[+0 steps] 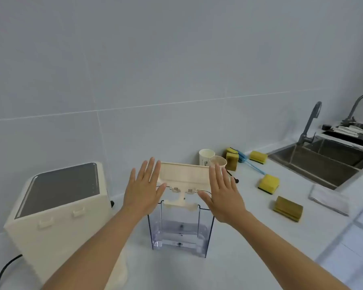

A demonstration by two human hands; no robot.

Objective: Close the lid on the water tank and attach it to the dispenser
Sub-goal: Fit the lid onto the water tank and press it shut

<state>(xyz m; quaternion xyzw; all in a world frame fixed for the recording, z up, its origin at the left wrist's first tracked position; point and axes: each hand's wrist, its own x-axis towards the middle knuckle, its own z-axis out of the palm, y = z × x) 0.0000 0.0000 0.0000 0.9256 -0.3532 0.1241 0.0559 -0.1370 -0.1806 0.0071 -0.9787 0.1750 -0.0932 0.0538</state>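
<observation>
Hands point(183, 193) perhaps touching half-hidden lid point(183, 175)

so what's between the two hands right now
In the head view, the cream lid, standing open above the clear water tank, lies between the left hand and the right hand. Both palms are spread flat at its sides.
</observation>
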